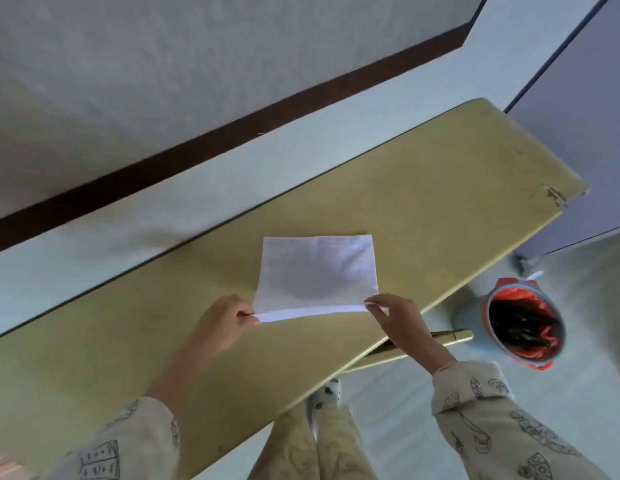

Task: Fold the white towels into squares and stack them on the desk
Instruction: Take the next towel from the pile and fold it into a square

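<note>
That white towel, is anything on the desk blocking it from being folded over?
Nothing visible does. The left hand and right hand pinch the near corners of the white towel, and the desk beyond it shows only bare surface.

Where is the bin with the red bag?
In the head view, the bin stands on the floor at the right, just past the desk's near edge, beside the right hand.
</note>
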The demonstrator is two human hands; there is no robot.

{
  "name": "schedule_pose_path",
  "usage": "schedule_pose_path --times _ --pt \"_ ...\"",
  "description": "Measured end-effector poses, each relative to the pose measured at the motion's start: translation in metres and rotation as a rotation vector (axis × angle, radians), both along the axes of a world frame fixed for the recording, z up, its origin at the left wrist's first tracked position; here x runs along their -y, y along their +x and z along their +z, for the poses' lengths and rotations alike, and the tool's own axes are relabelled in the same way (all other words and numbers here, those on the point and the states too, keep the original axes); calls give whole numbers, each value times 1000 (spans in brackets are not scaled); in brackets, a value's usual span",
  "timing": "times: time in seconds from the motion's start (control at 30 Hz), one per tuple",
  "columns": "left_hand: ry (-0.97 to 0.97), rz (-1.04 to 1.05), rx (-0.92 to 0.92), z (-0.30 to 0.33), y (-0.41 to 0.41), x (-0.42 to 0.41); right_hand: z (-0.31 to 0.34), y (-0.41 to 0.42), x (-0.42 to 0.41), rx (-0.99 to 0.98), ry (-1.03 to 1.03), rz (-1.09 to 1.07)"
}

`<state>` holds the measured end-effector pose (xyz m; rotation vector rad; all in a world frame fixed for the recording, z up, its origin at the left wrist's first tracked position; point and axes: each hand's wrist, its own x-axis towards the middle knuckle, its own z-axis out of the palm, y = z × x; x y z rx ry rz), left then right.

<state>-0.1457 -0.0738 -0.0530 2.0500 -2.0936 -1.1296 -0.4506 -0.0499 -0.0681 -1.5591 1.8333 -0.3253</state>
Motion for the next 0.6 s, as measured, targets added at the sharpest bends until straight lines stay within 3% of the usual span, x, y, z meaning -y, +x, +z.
schedule_pose_path --times 0.17,0.3,0.47,0.6 --pt "159 107 -126 -31 -4 -9 -26 -10 -16 11 111 -46" --pt "134 227 -251 -40 -9 19 -30 -17 11 67 93 -148" --pt "35 419 -371 -46 -26 60 -38 -20 58 327 118 -416" --pt "63 568 -343 -69 -32 77 -57 -18 82 385 151 -491"
